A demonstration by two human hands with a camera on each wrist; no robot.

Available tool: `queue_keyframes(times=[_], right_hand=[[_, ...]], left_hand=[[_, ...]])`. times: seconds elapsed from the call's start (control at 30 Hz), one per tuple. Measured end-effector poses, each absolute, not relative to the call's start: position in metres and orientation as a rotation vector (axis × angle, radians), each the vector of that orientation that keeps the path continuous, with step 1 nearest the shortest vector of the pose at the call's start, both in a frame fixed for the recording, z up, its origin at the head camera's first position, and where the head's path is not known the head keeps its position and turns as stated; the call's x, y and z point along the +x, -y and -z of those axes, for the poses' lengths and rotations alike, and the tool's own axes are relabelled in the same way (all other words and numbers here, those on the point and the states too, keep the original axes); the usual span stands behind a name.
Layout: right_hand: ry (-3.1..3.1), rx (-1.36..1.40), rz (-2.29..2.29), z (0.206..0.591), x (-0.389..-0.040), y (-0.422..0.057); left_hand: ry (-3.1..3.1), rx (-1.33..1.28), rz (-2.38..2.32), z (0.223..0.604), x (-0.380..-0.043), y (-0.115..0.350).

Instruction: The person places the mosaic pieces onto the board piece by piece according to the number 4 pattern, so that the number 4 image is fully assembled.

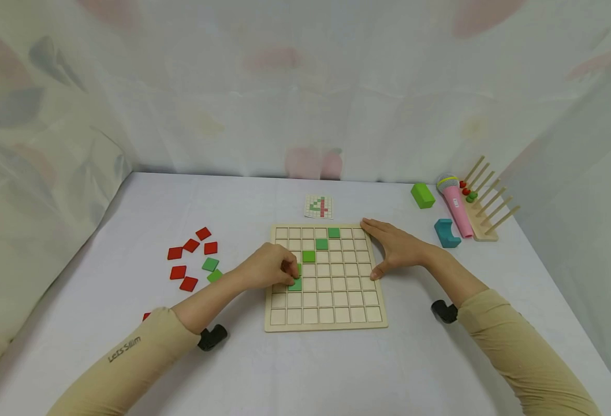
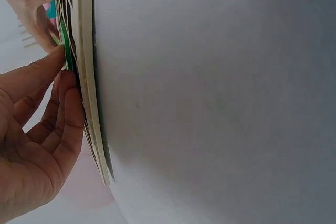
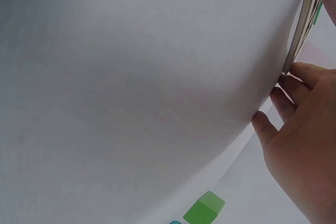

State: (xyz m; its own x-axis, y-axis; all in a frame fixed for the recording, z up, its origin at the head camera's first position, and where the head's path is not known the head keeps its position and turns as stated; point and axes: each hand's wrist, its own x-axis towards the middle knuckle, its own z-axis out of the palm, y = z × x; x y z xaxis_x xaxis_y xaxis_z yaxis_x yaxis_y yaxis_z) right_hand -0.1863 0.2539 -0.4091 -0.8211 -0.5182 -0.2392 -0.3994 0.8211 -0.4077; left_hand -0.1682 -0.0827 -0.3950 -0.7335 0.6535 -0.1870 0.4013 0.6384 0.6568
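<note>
A wooden grid board (image 1: 326, 315) lies on the table before me. My left hand (image 1: 270, 267) is over its left side, thumb and fingertips pinching a green tile (image 1: 295, 285) at a square of the grid. Close up in the left wrist view, the thumb lies against the green tile (image 2: 67, 51). A diagonal of green tiles runs up to the right from there, ending at a tile (image 1: 334, 232) near the top edge. My right hand (image 1: 399, 247) rests along the board's right edge, thumb and fingers spread; its fingertips touch the top right corner.
Several red tiles (image 1: 178, 272) and two green tiles (image 1: 210, 264) lie loose on the left. Behind the board is a pattern card (image 1: 319, 207). At right stand a green block (image 1: 423, 196), a teal block (image 1: 447, 233), a pink microphone (image 1: 458, 211) and a pegged wooden rack (image 1: 487, 236).
</note>
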Motion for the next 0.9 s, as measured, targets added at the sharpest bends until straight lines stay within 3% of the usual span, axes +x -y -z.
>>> queue_keyframes(times=[0.37, 0.9], right_hand=[[-2.652, -0.666, 0.463, 0.408, -0.188, -0.253], [-2.655, -0.659, 0.474, 0.408, -0.186, -0.253]], left_hand=[[-2.403, 0.78, -0.99, 0.38, -0.179, 0.102], [-2.498, 0.704, -0.864, 0.358, -0.204, 0.184]])
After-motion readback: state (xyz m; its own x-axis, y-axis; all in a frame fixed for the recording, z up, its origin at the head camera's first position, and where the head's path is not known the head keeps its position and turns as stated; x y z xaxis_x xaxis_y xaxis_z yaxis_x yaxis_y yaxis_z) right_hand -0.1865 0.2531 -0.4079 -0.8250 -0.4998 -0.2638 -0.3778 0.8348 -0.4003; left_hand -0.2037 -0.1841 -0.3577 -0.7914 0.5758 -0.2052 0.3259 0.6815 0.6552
